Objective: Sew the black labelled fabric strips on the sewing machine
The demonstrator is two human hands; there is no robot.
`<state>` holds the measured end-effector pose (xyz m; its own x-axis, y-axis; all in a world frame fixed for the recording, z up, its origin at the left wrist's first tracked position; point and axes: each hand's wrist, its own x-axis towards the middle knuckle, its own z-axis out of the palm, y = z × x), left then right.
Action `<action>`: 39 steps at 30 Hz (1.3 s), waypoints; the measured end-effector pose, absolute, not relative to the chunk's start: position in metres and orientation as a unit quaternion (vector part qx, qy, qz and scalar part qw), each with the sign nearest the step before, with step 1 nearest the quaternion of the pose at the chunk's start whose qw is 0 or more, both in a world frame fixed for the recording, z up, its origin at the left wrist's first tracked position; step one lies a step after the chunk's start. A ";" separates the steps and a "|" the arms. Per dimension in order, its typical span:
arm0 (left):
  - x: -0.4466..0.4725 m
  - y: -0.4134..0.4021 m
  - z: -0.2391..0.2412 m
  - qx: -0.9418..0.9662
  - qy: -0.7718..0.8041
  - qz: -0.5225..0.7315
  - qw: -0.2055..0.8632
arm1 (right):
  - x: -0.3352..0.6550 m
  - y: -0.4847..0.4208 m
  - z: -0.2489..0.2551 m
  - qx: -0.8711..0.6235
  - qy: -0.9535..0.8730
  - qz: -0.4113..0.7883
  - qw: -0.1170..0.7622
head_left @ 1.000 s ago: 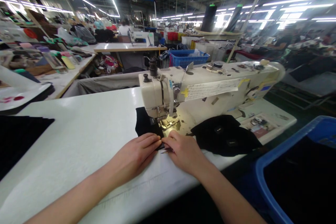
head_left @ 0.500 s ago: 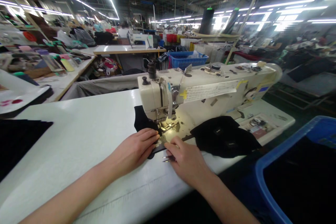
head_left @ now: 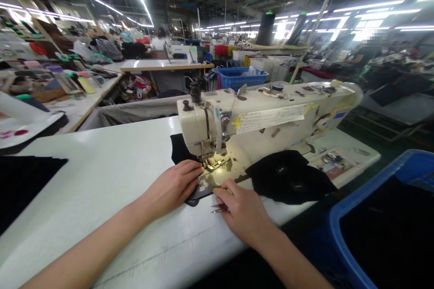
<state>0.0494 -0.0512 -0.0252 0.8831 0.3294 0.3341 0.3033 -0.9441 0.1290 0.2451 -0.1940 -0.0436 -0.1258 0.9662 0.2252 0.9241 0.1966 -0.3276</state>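
Observation:
My left hand (head_left: pixel 176 185) has its fingers together on a black fabric piece (head_left: pixel 180 148), fingertips close beside the presser foot (head_left: pixel 207 162) of a cream sewing machine (head_left: pixel 271 110). Part of that fabric is hidden under the hand. At the front edge of the lit machine bed, my right hand (head_left: pixel 242 210) is closed, thumb and forefinger pinched. A pair of small metal thread snips (head_left: pixel 219 208) pokes out from under its curled fingers. Whether the pinch also holds thread is too small to tell.
To the right on the white table (head_left: pixel 111 162) lies a stack of black fabric pieces (head_left: pixel 288 178) with small labels. More black fabric (head_left: pixel 27 180) lies at the left edge. A blue bin (head_left: pixel 342 230) with dark contents stands front right, another blue basket (head_left: pixel 240 76) behind the machine.
My left hand and the black fabric have shifted slightly left and away from me. The right hand stays nearly in place, still with the snips.

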 end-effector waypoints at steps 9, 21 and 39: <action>0.052 -0.044 -0.023 0.967 0.165 0.185 0.058 | 0.244 -0.194 -0.042 -0.636 -0.747 0.052 0.189; 0.050 -0.039 -0.032 0.964 0.173 0.197 0.047 | 0.246 -0.208 -0.035 -0.633 -0.741 0.035 0.224; 0.028 -0.033 -0.055 0.944 0.246 0.218 0.000 | 0.343 -0.180 -0.009 -0.735 -0.658 0.019 0.162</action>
<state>0.0280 -0.0328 -0.0550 0.7841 0.4649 0.4112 0.4646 -0.8789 0.1079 0.3434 -0.1802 -0.0086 0.1324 0.9735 0.1864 0.9613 -0.0804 -0.2634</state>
